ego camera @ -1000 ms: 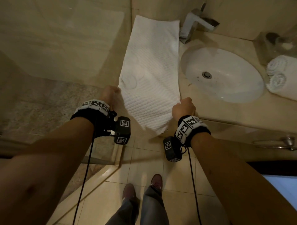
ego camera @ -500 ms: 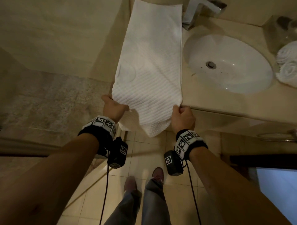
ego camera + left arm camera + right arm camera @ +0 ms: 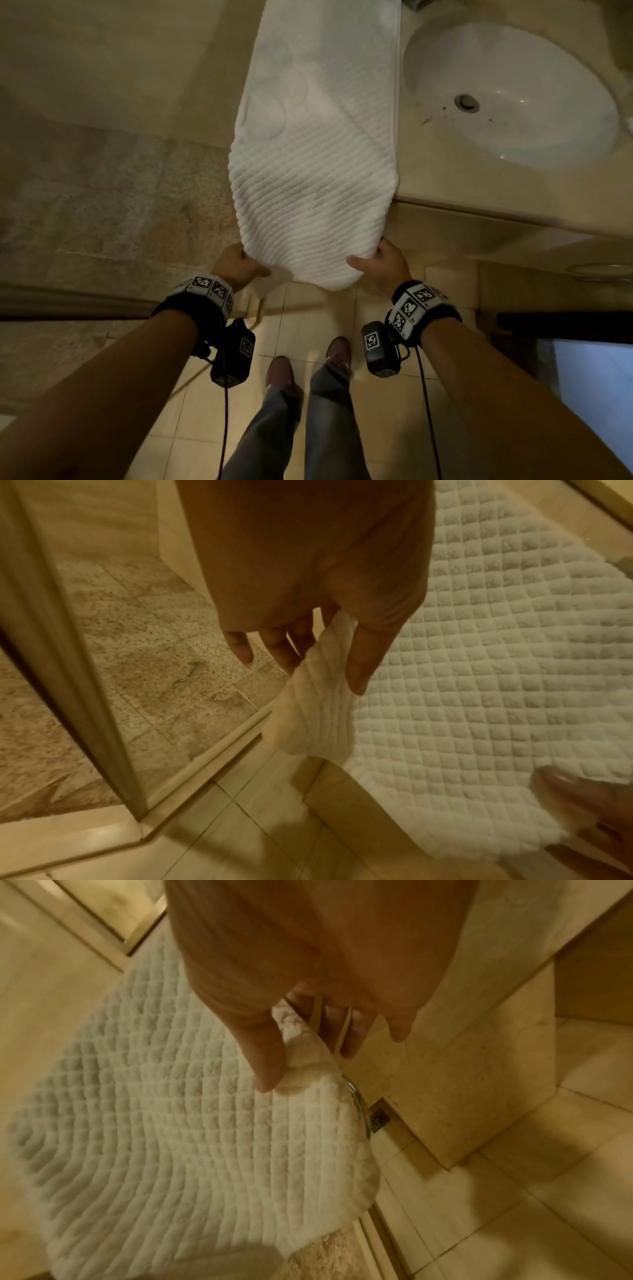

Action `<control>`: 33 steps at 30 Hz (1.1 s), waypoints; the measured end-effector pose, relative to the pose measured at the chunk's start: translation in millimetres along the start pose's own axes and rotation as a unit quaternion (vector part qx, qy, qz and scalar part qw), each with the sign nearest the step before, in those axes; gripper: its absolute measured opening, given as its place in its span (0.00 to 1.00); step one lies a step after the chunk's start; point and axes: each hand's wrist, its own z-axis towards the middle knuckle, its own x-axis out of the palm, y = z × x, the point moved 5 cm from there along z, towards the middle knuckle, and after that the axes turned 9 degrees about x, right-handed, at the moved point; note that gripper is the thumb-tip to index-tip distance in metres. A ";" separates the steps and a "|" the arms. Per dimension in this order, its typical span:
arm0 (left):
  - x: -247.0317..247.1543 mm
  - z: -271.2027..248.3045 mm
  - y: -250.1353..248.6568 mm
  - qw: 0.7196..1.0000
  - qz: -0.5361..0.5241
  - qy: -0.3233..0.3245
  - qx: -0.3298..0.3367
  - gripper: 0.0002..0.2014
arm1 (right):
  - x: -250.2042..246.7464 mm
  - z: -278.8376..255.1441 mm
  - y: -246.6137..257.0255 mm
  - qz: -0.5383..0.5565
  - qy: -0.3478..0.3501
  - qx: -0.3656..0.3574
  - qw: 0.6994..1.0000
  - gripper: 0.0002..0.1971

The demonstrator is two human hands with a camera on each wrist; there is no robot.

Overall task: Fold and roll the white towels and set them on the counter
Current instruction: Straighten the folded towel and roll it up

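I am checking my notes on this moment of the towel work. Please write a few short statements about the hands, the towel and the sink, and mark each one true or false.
1. The left hand pinches the towel at its near edge. True.
2. The right hand rests inside the sink. False: it grips the towel's near right edge.
3. The towel is rolled up tight. False: it lies spread out long, its near end hanging off the counter.
4. The sink is to the right of the towel. True.
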 end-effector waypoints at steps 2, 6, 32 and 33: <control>4.0 -0.4 2.8 1.000 0.012 -0.009 -0.001 0.18 | -0.4 -1.2 -1.2 -0.012 -0.027 -0.019 0.999 0.32; 6.7 -5.3 1.7 0.999 0.029 -0.023 0.011 0.17 | -1.9 -8.9 -3.8 -0.050 -0.085 -0.039 0.994 0.30; -23.5 -47.4 25.1 0.993 -0.076 -0.072 0.062 0.09 | -1.3 -71.8 -46.4 0.076 -0.022 -0.034 0.996 0.06; -22.8 -46.6 24.5 0.994 -0.067 -0.057 0.060 0.16 | -1.7 -73.8 -43.8 0.075 -0.011 -0.035 0.997 0.06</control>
